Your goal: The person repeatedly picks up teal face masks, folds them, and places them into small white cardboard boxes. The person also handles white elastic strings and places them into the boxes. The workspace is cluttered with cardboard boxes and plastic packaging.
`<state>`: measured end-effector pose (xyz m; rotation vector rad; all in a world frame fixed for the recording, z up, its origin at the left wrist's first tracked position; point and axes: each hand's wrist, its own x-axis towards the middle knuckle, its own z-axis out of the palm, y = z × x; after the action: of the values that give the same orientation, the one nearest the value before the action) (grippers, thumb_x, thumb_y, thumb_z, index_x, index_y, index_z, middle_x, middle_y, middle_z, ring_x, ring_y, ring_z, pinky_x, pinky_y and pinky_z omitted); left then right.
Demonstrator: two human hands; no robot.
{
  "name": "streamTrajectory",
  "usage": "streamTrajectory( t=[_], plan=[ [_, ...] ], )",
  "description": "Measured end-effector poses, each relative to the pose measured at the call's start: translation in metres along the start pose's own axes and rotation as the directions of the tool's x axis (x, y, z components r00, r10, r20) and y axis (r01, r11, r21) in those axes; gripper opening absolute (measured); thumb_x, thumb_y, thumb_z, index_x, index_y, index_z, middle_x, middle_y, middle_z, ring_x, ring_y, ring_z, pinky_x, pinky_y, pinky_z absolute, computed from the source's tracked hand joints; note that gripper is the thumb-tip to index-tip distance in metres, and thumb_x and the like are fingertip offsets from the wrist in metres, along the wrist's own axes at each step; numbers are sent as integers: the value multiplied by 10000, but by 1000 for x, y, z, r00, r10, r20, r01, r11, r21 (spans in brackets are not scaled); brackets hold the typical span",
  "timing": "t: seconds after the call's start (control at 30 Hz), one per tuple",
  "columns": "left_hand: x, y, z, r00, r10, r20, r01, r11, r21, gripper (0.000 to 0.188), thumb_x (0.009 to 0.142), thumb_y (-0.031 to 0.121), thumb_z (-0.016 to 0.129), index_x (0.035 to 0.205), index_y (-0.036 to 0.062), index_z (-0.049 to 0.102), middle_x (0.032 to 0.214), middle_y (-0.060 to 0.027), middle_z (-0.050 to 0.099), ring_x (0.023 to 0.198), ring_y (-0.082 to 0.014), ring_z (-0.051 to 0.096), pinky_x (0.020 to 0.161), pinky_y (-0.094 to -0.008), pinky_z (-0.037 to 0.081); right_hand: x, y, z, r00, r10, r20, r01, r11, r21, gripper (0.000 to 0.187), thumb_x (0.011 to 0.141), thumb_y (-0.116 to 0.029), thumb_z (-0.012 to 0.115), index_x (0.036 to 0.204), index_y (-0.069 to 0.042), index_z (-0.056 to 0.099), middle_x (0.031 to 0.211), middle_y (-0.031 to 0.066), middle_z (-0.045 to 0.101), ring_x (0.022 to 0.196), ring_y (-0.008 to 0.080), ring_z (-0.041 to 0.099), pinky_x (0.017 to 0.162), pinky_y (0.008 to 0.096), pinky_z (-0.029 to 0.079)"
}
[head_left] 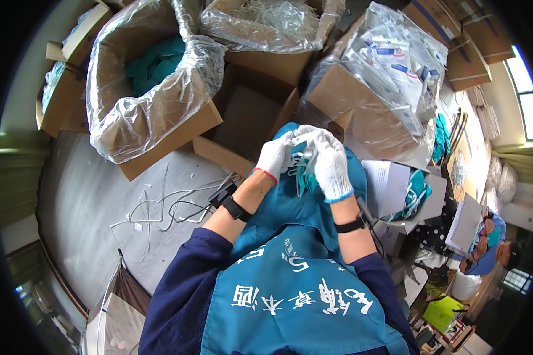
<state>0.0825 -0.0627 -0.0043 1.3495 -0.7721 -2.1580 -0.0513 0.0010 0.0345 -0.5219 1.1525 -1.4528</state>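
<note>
My left hand (275, 155) and my right hand (330, 163) wear white knitted gloves and meet over my lap, fingers pinched together. Red edging rims the left glove's cuff; the right one's is blue. A small piece of green fabric (305, 177) with white cords hangs below the fingertips, partly covered by my right hand. Something thin and white shows where the fingertips meet, too small to name. Exactly what the left fingers pinch is hidden. Under both hands, a blue-green apron (278, 207) with white lettering covers my lap.
Ahead on the left, a plastic-lined carton (154, 133) holds green fabric pieces. Beside it stands an open brown carton (243, 106). A carton of white packets (391, 71) is far right. Nearer right, an open box (435, 201) holds green pieces with white cords; a person (485, 254) sits beyond.
</note>
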Motion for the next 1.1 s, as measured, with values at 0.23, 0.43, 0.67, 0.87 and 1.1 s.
streamTrajectory(
  t=[0.23, 0.43, 0.67, 0.87, 1.1],
  plan=[
    [106, -13, -64, 866, 487, 115, -203, 132, 970, 229, 880, 258, 610, 1029, 170, 761, 999, -114, 731, 975, -270, 701, 827, -347, 549, 80, 81, 27, 954, 293, 56, -259, 719, 644, 456, 1078, -368, 404, 719, -106, 508, 638, 68, 528, 606, 195, 517, 526, 289, 437],
    [190, -10, -88, 946, 296, -130, 130, 21, 991, 253, 850, 245, 580, 967, 136, 776, 1061, -103, 733, 1012, -302, 695, 829, -377, 556, 132, 102, 36, 925, 368, 95, -324, 630, 706, 500, 1079, -406, 400, 633, -181, 411, 538, -15, 374, 445, 137, 394, 410, 278, 357],
    [247, -22, -126, 876, 222, -428, 373, 249, 894, 344, 935, 207, 455, 951, 36, 753, 1087, -168, 723, 1029, -323, 690, 796, -358, 530, 140, 123, 46, 945, 324, 40, -299, 809, 506, 344, 1074, -341, 423, 767, -204, 494, 603, -34, 478, 472, 138, 482, 414, 286, 391],
    [333, -107, -198, 740, 171, -651, 504, 499, 705, 377, 984, 230, 408, 1063, 41, 724, 1143, -150, 714, 1030, -300, 687, 802, -355, 525, 129, 123, 61, 916, 401, 21, -352, 775, 526, 315, 1062, -327, 473, 774, -202, 503, 601, -32, 460, 468, 115, 459, 409, 267, 374],
    [310, -85, -168, 749, 272, -605, 485, 397, 779, 355, 976, 208, 411, 1019, 41, 721, 1099, -135, 718, 1014, -288, 688, 806, -351, 532, 113, 110, 63, 910, 390, -139, -287, 837, 466, 305, 1063, -304, 489, 784, -182, 507, 609, -34, 440, 467, 101, 439, 413, 250, 337]
  ],
)
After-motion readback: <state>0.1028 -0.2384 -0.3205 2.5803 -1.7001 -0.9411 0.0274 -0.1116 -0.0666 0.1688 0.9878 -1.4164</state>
